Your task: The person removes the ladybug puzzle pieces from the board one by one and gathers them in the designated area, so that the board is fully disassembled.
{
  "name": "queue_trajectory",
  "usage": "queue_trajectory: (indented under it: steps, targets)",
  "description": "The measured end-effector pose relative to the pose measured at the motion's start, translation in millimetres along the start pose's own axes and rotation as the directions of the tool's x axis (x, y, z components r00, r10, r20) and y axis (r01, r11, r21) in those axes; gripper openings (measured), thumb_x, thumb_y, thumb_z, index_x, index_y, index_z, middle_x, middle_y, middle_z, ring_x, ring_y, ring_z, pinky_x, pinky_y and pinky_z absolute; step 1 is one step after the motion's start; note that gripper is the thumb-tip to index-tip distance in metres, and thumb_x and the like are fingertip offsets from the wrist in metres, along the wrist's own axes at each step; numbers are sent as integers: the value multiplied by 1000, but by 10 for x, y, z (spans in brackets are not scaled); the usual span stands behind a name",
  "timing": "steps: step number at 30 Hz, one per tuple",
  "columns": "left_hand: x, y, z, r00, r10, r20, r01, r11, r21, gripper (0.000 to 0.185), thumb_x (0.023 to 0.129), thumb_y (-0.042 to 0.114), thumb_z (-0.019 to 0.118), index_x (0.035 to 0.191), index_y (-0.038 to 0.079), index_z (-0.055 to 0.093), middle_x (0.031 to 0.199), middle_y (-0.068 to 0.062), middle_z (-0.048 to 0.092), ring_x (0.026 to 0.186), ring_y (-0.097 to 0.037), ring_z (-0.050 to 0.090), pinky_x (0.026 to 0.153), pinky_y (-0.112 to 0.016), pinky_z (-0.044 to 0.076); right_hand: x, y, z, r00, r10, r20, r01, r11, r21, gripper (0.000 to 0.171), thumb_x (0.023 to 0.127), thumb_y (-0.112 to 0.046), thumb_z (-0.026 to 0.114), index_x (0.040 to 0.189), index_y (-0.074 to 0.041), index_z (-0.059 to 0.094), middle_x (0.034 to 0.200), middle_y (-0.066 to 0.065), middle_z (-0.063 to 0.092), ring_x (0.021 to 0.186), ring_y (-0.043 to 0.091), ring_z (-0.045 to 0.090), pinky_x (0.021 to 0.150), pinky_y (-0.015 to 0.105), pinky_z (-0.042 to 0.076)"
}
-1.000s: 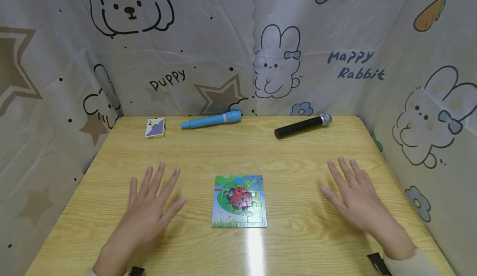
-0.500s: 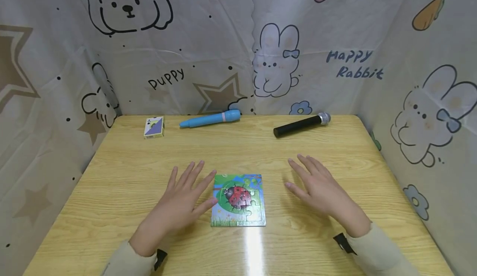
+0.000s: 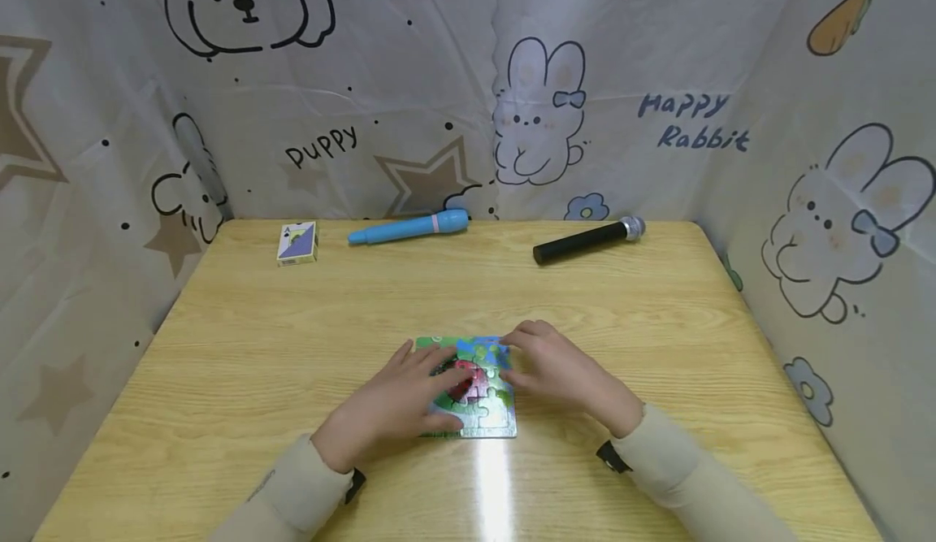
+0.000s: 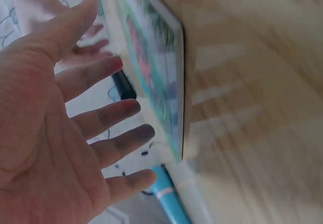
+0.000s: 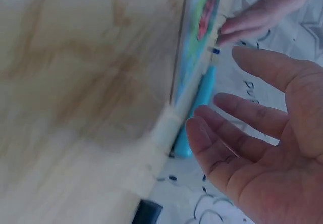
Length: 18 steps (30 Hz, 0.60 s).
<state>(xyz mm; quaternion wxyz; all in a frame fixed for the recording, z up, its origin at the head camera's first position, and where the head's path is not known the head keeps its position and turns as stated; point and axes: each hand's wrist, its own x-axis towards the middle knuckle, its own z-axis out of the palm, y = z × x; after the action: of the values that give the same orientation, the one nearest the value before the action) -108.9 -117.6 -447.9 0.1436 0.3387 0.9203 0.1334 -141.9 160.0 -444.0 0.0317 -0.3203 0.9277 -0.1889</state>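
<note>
A square jigsaw puzzle (image 3: 497,420) with a ladybug picture lies flat at the middle front of the table. Over its left part hovers my left hand (image 3: 405,392), fingers spread and covering some of the ladybug in the head view. The left wrist view shows that palm (image 4: 45,113) facing the puzzle (image 4: 161,72), with a gap between them and nothing held. At the puzzle's upper right edge is my right hand (image 3: 563,371), its fingers loosely bent. In the right wrist view the right hand (image 5: 262,138) holds nothing, and its fingertips stand near the puzzle's border.
Along the table's far edge lie a card box (image 3: 296,243), a blue pen-shaped stick (image 3: 409,227) and a black microphone (image 3: 588,240) with a silver head. A printed cloth (image 3: 424,54) hangs behind the wooden table (image 3: 256,347) and at both sides.
Both hands have moved inward from the table's sides to the puzzle. The left now overlaps its left part, the right has come to its right edge. The puzzle has stayed in place.
</note>
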Motion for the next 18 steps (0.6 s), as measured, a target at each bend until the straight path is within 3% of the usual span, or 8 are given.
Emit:
queue_trajectory:
  steps: [4,8,13,18]
  targets:
    - [59,39,37,999,50,5,-50,998,30,77,92,58,73,159,27,48,169,-15,38,158,-42,32,126,-73,20,108,-60,66,994,37,102,-41,999,32,49,92,-27,82,131,2,70,129,18,69,120,33,65,104,48,56]
    - [98,52,79,998,56,10,-56,998,42,78,90,56,76,158,27,49,169,-17,36,157,-44,33,124,-70,28,184,-112,100,980,84,179,-92,995,38,49,91,-23,83,130,3,70,132,18,64,118,34,62,103,49,55]
    - [124,48,82,997,76,-12,-75,996,55,78,89,55,78,156,27,51,167,-19,39,153,-46,38,120,-64,40,247,-145,140,978,114,173,-120,993,24,51,88,-22,86,129,4,70,127,15,59,108,31,55,97,46,54]
    - [133,41,89,996,91,-20,-90,994,54,79,90,54,76,158,27,48,167,-22,38,152,-49,37,121,-62,39,275,-141,162,981,137,138,-143,989,41,48,87,-20,88,125,3,70,120,15,59,103,29,54,93,45,54]
